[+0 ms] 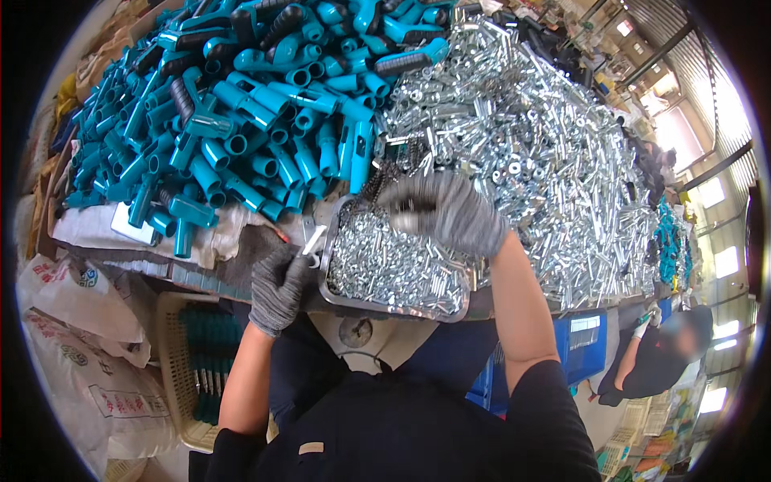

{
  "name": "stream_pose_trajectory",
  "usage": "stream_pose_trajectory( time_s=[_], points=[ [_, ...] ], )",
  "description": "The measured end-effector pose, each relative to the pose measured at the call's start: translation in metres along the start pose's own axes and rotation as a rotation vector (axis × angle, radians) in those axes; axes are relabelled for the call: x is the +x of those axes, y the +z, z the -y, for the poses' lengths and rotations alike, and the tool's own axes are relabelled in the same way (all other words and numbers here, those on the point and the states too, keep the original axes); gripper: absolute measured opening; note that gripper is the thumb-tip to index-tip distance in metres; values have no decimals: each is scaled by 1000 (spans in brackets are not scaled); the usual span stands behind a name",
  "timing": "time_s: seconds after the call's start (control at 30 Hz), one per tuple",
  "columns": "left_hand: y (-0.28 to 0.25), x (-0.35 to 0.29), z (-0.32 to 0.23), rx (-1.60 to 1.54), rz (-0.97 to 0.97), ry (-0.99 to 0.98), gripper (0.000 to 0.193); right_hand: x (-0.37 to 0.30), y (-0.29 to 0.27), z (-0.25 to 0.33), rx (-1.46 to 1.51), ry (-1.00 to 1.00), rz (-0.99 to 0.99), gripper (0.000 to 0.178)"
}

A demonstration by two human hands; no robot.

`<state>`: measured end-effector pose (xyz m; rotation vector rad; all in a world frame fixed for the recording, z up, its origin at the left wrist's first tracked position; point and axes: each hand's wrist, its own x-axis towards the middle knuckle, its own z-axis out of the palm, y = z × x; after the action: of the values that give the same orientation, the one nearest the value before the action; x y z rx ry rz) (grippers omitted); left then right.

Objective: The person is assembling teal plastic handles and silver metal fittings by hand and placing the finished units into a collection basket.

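Heaped teal plastic handles [241, 104] and silvery fasteners cover the surface, and at its near edge my gloved left hand [277, 289] pinches a small, stiff, slippery-looking metal piece [312, 241] while my right hand [446, 210] hovers half-curled over the shallow steel tray of small bright metal parts [393, 269], blurred, so I can't tell its hold.

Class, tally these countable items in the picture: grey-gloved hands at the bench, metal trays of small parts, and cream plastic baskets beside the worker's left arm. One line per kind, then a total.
Grey-gloved hands: 2 (left hand, right hand)
Metal tray: 1
Cream basket: 1
Total: 4
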<state>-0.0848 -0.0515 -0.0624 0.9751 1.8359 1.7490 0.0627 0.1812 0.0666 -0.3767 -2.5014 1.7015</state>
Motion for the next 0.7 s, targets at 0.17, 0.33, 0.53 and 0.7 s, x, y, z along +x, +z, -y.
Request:
stream_pose_trajectory(
  time_s=[0.17, 0.33, 0.53, 0.7],
  points=[
    [-1, 1, -67, 340, 345, 88, 22, -52, 23, -18, -427, -74, 66, 38],
    [1, 2, -83, 409, 396, 186, 34, -104, 34, -44, 5, 132, -197, 36],
    [44, -1, -101, 534, 779, 113, 47, -137, 63, -57, 167, 87, -205, 36],
    [88, -24, -96, 719, 908, 226, 61, -154, 94, -69, -200, -160, -385, 32]
  ],
)
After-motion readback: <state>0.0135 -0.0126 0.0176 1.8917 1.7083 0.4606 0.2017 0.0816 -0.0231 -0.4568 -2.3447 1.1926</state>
